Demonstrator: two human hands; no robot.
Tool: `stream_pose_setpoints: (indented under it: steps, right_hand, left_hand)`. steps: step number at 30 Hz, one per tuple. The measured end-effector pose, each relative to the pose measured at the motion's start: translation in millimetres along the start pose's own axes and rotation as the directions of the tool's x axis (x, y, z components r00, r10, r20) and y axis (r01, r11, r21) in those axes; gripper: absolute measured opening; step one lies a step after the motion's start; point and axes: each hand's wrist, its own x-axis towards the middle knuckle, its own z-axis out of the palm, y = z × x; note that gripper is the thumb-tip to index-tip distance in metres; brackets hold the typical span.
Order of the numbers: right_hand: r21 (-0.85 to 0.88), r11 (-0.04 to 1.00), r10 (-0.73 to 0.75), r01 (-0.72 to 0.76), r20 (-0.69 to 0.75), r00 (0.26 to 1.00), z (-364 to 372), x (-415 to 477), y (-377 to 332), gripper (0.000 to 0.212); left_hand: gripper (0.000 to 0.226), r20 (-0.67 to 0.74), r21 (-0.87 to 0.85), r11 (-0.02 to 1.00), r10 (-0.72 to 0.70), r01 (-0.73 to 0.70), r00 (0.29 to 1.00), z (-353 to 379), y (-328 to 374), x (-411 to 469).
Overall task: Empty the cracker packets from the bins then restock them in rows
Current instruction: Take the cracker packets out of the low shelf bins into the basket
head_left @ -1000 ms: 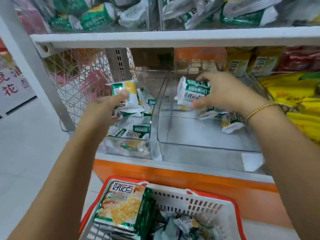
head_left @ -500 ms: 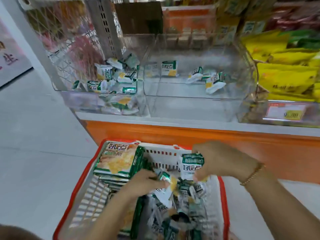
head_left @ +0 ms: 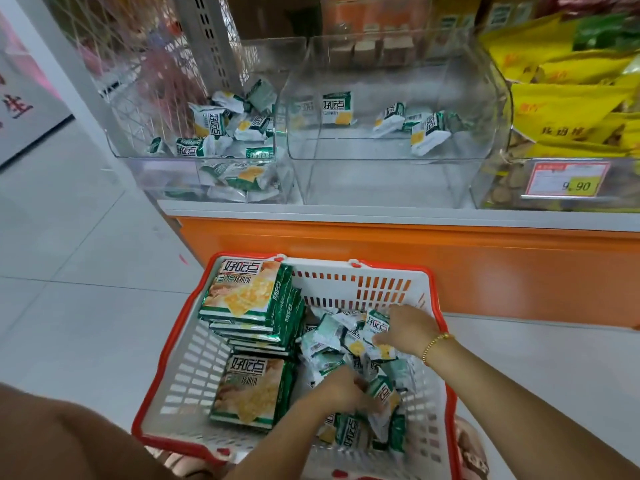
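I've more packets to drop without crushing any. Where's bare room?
Bare: the basket's floor between its left wall and the large packs; the right bin's front half, ahead of the packets at its back. Crowded: the left bin, and the basket's right side, loose packets under the left hand and right hand.

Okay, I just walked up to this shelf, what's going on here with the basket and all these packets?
A person is emptying small cracker packets from two clear bins into a red and white basket. Both the left hand and right hand are down in the basket's loose packet pile; blur hides whether they grip any. The left bin holds many packets, the right bin only a few. Large cracker packs are stacked at the basket's left.
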Motion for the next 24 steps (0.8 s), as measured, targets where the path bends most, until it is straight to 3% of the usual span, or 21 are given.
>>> stream_pose_setpoints:
  steps: [2, 4, 6, 7, 10, 13, 15, 16, 18, 19, 21, 22, 24]
  right_hand:
    - [-0.016, 1.000, -0.015, 0.015, -0.012, 1.000, -4.7, 2.6, 0.4, 0.046]
    - [0.000, 0.999, -0.040, 0.040, -0.036, 0.999, -19.5, 2.4, 0.5, 0.028]
    - [0.124, 0.986, -0.098, 0.113, -0.124, 0.988, -49.3, -2.6, -1.9, 0.029]
    - [0.204, 0.963, -0.137, 0.177, -0.196, 0.971, -68.9, -8.4, -4.4, 0.029]
    - [0.246, 0.864, -0.291, 0.439, -0.467, 0.835, -136.5, -43.9, -23.3, 0.038]
    - [0.210, 0.769, -0.338, 0.604, -0.669, 0.662, -199.8, -85.3, -50.1, 0.038]
    - [0.165, 0.773, -0.288, 0.612, -0.768, 0.572, -233.9, -93.3, -62.2, 0.034]
    - [0.137, 0.809, -0.252, 0.572, -0.798, 0.547, -248.7, -88.5, -65.0, 0.032]
    - [0.087, 0.901, -0.180, 0.426, -0.817, 0.548, -275.1, -63.5, -66.1, 0.025]
    - [0.092, 0.933, -0.139, 0.348, -0.799, 0.584, -285.8, -45.5, -63.7, 0.023]
    - [0.141, 0.969, -0.055, 0.204, -0.678, 0.733, -302.0, -8.8, -55.4, 0.039]
    - [0.143, 0.980, -0.026, 0.137, -0.594, 0.804, -307.7, 7.0, -50.7, 0.052]
    - [0.100, 0.995, 0.049, -0.001, -0.481, 0.876, -313.0, 33.6, -40.1, 0.070]
  left_hand:
    - [0.023, 0.000, 0.024, 0.999, 0.033, -0.033, 0.999, -9.5, 7.4, -3.6]
    - [0.018, -0.087, 0.012, 0.996, 0.090, -0.089, 0.992, -29.1, 18.6, -13.2]
    - [0.016, -0.281, -0.041, 0.991, 0.114, -0.130, 0.953, -58.6, 35.4, -28.5]
    - [0.013, -0.419, -0.051, 0.982, 0.146, -0.184, 0.896, -76.1, 46.3, -40.2]
    - [0.012, -0.772, 0.003, 0.903, 0.275, -0.429, 0.573, -132.0, 85.5, -89.9]
    - [0.015, -0.905, 0.145, 0.794, 0.348, -0.591, 0.246, -184.0, 121.4, -140.3]
    - [0.011, -0.915, 0.242, 0.768, 0.384, -0.593, 0.125, -216.4, 135.9, -156.4]
    - [0.006, -0.910, 0.256, 0.775, 0.394, -0.578, 0.126, -231.5, 140.9, -157.7]
    - [0.018, -0.889, 0.253, 0.818, 0.408, -0.517, 0.210, -256.3, 149.7, -151.9]
    - [0.025, -0.867, 0.251, 0.834, 0.419, -0.491, 0.269, -265.7, 152.9, -145.4]
    - [0.030, -0.820, 0.249, 0.834, 0.452, -0.492, 0.351, -276.4, 159.3, -134.1]
    - [0.030, -0.805, 0.241, 0.825, 0.464, -0.511, 0.369, -278.5, 160.5, -129.9]
    - [0.031, -0.796, 0.207, 0.803, 0.471, -0.559, 0.381, -281.8, 160.1, -123.0]
